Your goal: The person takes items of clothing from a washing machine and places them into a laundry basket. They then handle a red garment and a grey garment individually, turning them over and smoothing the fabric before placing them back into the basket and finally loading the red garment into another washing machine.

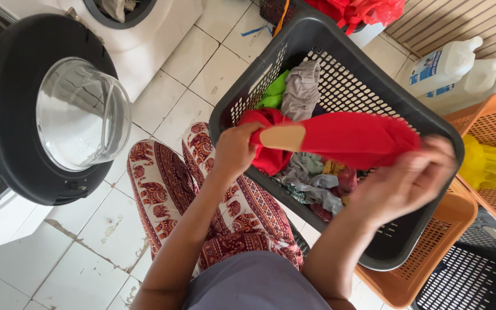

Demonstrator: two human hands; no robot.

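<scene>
I am holding the red garment [351, 138] stretched over the dark laundry basket [431, 135], above the heap of mixed clothes [317, 183] inside it. My left hand [233, 152] is gripping the bunched end at 9 o'clock; my right hand [409, 181] is pinching the other end at 3 o'clock (this hand is blurred, so I cannot make out its exact finger placement). A pale tan patch [282, 138] is showing on the cloth just beside the left hand.

To handle this well, in my judgement, I am keeping both grips firm and the cloth taut and clear of the heap, so nothing else gets dragged up.

Count: one red garment in hand; one dark basket; two orange baskets [495, 123] at 3 to 5 o'clock, plus another dark one [466, 275] at 5 o'clock; three white jugs [446, 66] at 2 o'clock; one open washer door [41, 109] at 9 o'clock.
</scene>
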